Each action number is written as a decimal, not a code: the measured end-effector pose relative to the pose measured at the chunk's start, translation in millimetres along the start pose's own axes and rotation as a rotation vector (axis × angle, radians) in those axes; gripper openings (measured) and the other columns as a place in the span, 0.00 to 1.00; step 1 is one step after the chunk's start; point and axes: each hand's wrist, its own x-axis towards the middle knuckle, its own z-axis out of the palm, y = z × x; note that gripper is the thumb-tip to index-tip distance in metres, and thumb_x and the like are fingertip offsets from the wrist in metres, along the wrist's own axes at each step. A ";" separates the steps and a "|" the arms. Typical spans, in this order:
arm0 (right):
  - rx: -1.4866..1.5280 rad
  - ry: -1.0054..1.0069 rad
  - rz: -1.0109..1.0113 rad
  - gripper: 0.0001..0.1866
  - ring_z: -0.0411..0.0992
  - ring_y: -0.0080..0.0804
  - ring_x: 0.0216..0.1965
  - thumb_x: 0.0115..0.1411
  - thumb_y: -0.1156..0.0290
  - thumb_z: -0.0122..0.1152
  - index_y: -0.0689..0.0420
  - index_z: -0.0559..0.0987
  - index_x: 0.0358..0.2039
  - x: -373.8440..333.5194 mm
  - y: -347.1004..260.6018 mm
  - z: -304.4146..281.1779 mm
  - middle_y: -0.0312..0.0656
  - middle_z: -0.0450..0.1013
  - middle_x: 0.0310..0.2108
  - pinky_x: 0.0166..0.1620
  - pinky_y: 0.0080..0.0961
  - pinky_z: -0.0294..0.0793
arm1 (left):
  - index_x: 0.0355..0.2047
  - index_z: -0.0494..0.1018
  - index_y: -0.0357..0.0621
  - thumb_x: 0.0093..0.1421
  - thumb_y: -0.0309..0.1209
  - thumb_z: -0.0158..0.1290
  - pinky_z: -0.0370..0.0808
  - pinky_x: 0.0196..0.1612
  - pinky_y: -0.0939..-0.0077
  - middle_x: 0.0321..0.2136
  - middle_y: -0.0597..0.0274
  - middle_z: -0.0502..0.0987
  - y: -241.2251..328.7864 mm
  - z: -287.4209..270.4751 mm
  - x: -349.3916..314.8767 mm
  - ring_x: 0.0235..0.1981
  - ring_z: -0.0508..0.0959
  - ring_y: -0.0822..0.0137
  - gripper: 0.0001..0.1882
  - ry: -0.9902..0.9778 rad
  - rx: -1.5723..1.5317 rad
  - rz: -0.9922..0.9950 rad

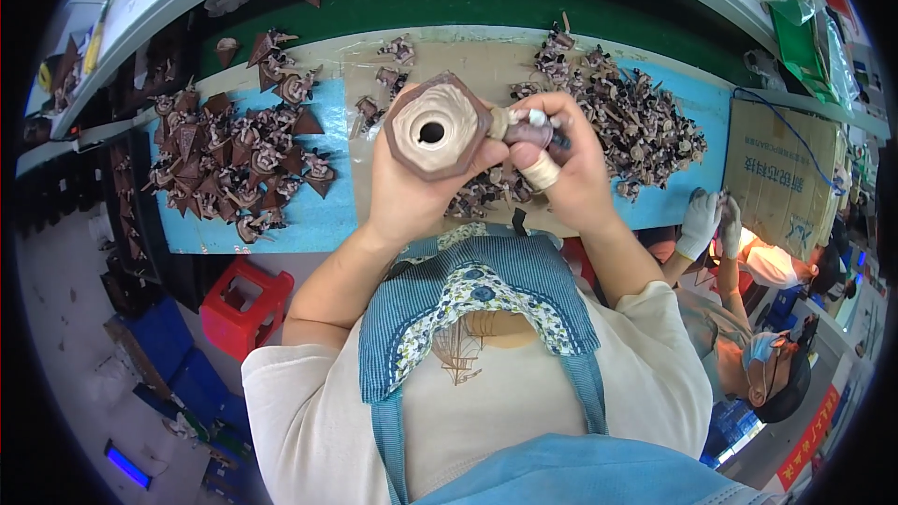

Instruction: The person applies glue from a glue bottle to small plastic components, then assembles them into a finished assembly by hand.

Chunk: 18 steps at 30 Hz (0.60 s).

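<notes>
My left hand (pixel 404 194) is closed around a brown six-sided piece (pixel 404 136), raised above the table. Its cream, ringed hollow faces up, with a dark round hole in the middle. Against the piece's right side, my right hand (pixel 582 168) pinches a small figurine-like part (pixel 526 129) in pale, purplish and dark colours. A cream wrap (pixel 541 171) covers my right thumb. Fingers hide much of the small part, so I cannot tell whether it is joined to the brown piece.
Brown cone-shaped pieces with figures (pixel 201 154) lie heaped on the table's left. Many small dark-and-pale figures (pixel 645 122) are piled on the right. A red stool (pixel 245 304) stands at left. A cardboard box (pixel 776 168) and a gloved co-worker's hand (pixel 700 223) are at right.
</notes>
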 end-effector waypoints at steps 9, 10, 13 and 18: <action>-0.389 0.084 -0.300 0.15 0.69 0.24 0.33 0.58 0.72 0.59 0.59 0.67 0.43 -0.6 1.5 -4.5 0.37 0.69 0.37 0.37 0.21 0.71 | 0.36 0.68 0.38 0.45 0.23 0.67 0.72 0.36 0.82 0.30 0.65 0.75 -0.4 20.6 0.9 0.32 0.75 0.76 0.21 0.070 0.009 0.032; -0.342 0.043 -0.244 0.14 0.68 0.23 0.35 0.57 0.73 0.60 0.59 0.68 0.42 0.5 -1.1 -8.7 0.36 0.68 0.37 0.40 0.21 0.69 | 0.37 0.67 0.39 0.44 0.24 0.67 0.72 0.37 0.81 0.31 0.66 0.74 2.7 20.1 1.6 0.33 0.74 0.76 0.22 0.039 0.043 0.016; 0.162 -0.016 0.046 0.15 0.65 0.21 0.39 0.56 0.74 0.60 0.59 0.68 0.42 4.0 -10.2 -22.1 0.36 0.66 0.37 0.43 0.20 0.66 | 0.41 0.66 0.38 0.41 0.28 0.70 0.71 0.41 0.79 0.34 0.65 0.74 8.7 6.2 7.1 0.36 0.74 0.75 0.29 -0.195 0.080 0.093; 0.073 -0.110 -0.051 0.15 0.65 0.23 0.36 0.51 0.76 0.62 0.59 0.69 0.38 16.1 -32.6 -41.3 0.37 0.67 0.36 0.43 0.21 0.65 | 0.46 0.65 0.38 0.38 0.31 0.71 0.70 0.46 0.76 0.39 0.61 0.73 19.3 -1.5 9.1 0.41 0.73 0.72 0.36 -0.298 0.019 0.062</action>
